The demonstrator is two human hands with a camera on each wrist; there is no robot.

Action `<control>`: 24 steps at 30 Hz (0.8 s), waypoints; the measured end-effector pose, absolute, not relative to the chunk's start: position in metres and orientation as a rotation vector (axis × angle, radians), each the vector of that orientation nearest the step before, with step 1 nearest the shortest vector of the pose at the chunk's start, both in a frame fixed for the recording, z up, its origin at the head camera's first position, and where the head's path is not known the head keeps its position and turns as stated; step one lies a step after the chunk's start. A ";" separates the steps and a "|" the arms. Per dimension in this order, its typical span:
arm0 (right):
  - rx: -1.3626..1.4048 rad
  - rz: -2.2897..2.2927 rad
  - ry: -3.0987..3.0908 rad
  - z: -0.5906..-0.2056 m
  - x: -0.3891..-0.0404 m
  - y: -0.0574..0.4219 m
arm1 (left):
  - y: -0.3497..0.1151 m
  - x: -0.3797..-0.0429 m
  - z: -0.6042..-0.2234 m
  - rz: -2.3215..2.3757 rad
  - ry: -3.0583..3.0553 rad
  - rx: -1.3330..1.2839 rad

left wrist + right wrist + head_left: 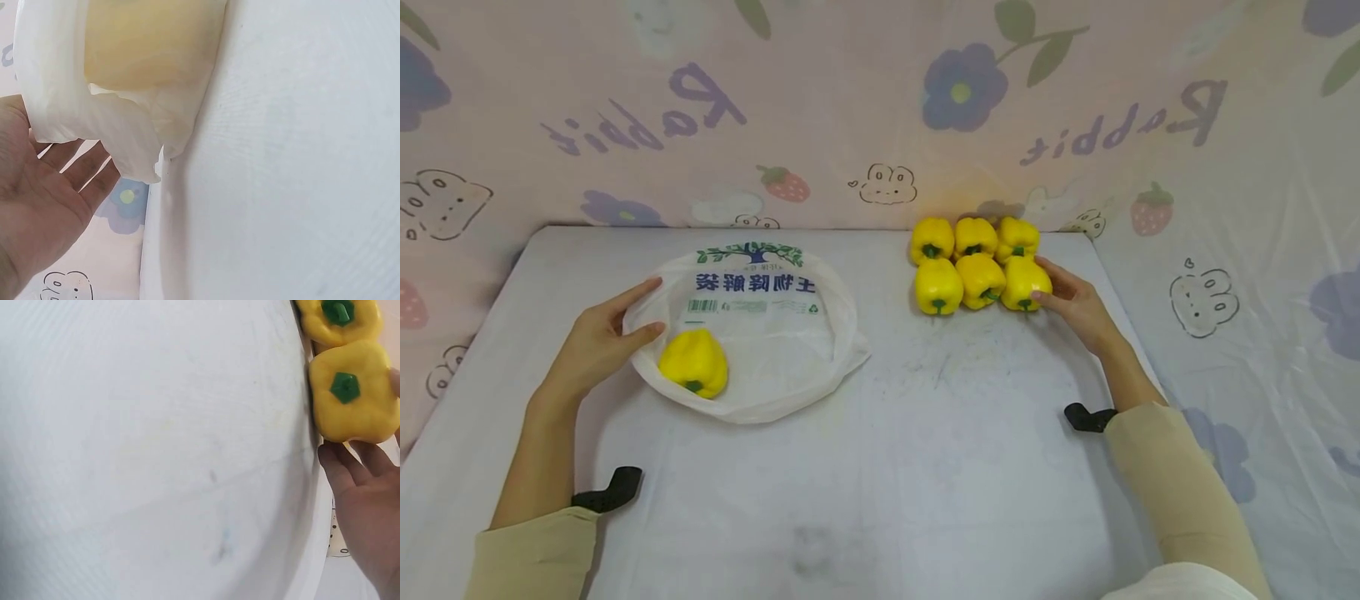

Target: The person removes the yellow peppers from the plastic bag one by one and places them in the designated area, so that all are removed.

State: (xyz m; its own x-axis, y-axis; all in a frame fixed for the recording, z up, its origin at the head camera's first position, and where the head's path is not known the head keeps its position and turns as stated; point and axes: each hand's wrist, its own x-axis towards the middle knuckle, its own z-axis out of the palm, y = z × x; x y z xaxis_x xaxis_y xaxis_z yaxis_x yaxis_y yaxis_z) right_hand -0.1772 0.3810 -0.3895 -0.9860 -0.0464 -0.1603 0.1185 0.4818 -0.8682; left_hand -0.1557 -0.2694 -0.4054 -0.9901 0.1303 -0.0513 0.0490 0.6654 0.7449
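A white plastic bag [775,333] with green and blue print lies with its mouth wide on the left of the table. Inside it rests one yellow bell pepper [694,363]. My left hand [593,342] touches the bag's left rim, thumb and forefinger spread apart; in the left wrist view its other fingers reach behind the plastic. At the back right, several yellow bell peppers [938,286] sit in two rows. My right hand [1078,307] grips the front-row pepper at the right end [353,415], thumb on one side and fingers around the other.
The table [865,500] has a white cover with a few dark smudges. Behind it hangs a pink printed cloth [820,108], close to the back row of peppers. A black wrist mount [610,490] sticks out from each forearm.
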 end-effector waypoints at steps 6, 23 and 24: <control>0.068 -1.547 2.582 -0.386 -0.181 0.379 | -0.270 -0.155 -0.405 1.243 2.776 0.154; -0.124 -2.084 2.731 -0.382 -0.187 0.372 | -0.270 -0.150 -0.405 1.278 2.822 0.216; -0.145 -2.099 2.730 -0.380 -0.186 0.370 | -0.269 -0.150 -0.405 1.272 2.822 0.220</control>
State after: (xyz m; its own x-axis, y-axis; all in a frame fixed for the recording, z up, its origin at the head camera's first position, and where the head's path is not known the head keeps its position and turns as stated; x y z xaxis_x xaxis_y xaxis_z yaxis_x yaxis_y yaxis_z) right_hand -0.1860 0.3695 -0.3799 -0.9504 0.1174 0.2879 -0.2480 0.2720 -0.9298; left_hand -0.1501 -0.2694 -0.4052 -0.9892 0.1446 0.0230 0.1130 0.6538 0.7481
